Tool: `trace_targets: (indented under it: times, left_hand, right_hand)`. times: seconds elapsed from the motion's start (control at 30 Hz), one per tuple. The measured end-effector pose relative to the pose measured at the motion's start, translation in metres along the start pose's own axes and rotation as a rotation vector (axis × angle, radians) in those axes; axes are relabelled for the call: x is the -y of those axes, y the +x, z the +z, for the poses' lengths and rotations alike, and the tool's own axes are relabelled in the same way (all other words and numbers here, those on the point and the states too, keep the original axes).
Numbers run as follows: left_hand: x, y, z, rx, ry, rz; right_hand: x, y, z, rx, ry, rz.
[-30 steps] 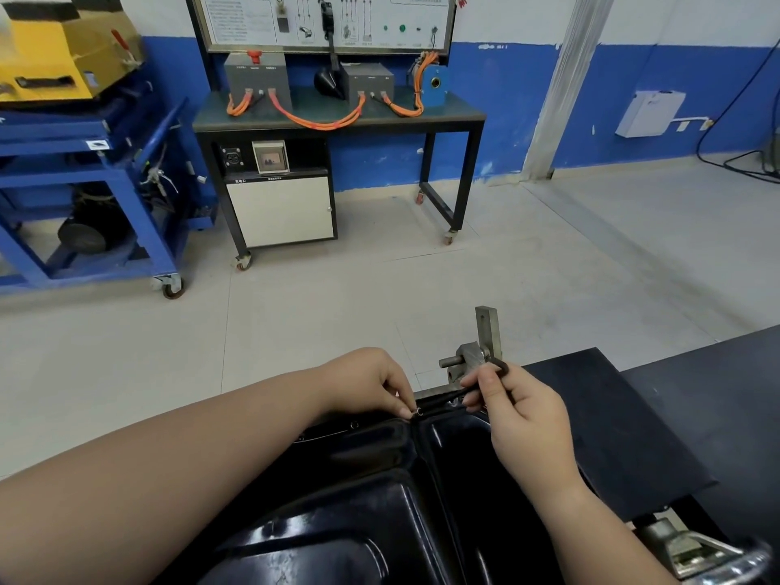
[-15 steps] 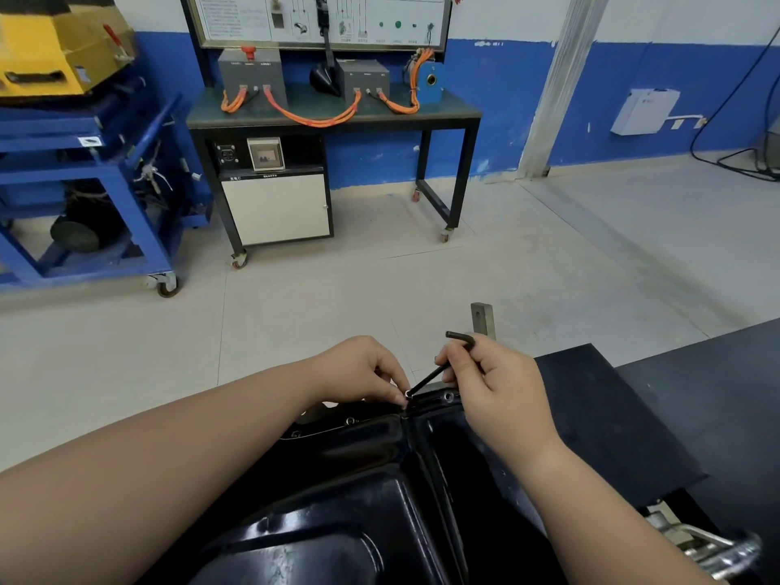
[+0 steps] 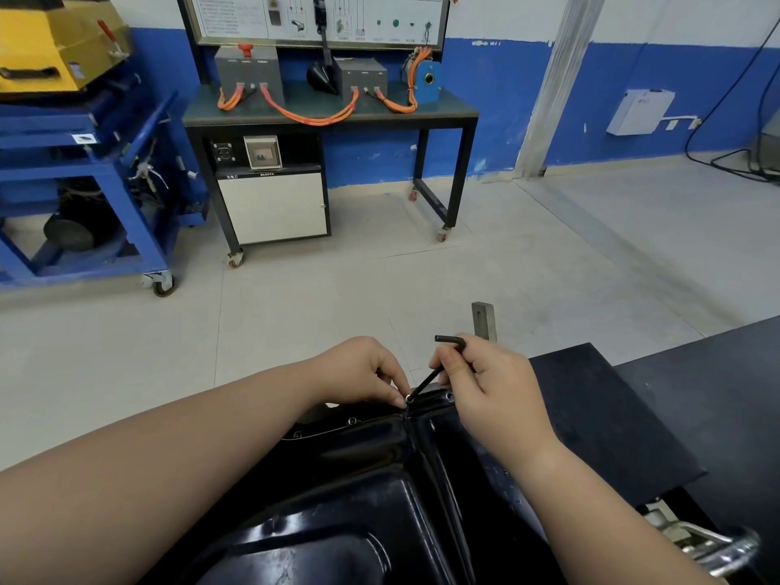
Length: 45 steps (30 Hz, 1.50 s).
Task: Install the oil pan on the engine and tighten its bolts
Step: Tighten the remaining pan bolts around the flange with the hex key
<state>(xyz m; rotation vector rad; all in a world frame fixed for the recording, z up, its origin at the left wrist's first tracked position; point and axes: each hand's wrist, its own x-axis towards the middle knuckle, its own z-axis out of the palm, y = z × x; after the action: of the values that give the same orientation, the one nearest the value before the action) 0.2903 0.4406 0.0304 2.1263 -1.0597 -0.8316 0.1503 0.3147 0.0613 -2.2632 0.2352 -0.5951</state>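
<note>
You are swinging the hex key (image 3: 426, 380) up from where it was lying low along the oil pan's far flange a second ago; it is now standing tilted, its short arm pointing up and away from the pan, and your right hand (image 3: 494, 386) is riding higher with it.

The oil pan (image 3: 337, 500) is sitting directly in front of you, glossy black, its far flange already lying against the engine. It is looking like stiff pressed steel, moderately heavy and slick on its painted faces, so any shifting is best done by gripping the flange rim rather than the smooth belly.

Your left hand (image 3: 358, 369) is hovering over the pan's far flange, fingers curled, fingertips pinching the lower end of the key to steady it. Your right hand is curling thumb and fingers round the key's shank just below the bend.

The key's tip is sitting in a bolt (image 3: 408, 399) at the crease of the pan's far flange. It is small and likely to cam out if the key is tilting too much. Two neighbouring bolts (image 3: 353, 421) are showing along the same flange.
</note>
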Motion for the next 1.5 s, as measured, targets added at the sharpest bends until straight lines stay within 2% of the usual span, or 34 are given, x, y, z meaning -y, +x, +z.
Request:
trace_targets:
  times: [0.43,0.73,1.2,1.3,1.5]
  left_hand:
    - [0.001,0.001,0.002,-0.004,-0.015,0.01]
    - [0.001,0.003,0.002,-0.03,-0.01,-0.033]
    - [0.001,0.003,0.004,-0.03,0.095,0.005]
    - [0.002,0.003,0.004,-0.028,0.094,0.003]
    - [0.002,0.003,0.003,0.022,0.112,0.027]
  right_hand:
    - [0.002,0.0,0.002,-0.036,-0.004,0.018]
    - [-0.002,0.005,0.002,-0.053,0.086,0.173]
    - [0.003,-0.001,-0.007,0.165,0.068,0.072]
    - [0.002,-0.003,-0.008,0.135,0.133,0.077]
    - [0.0,-0.01,0.001,0.024,0.371,0.221]
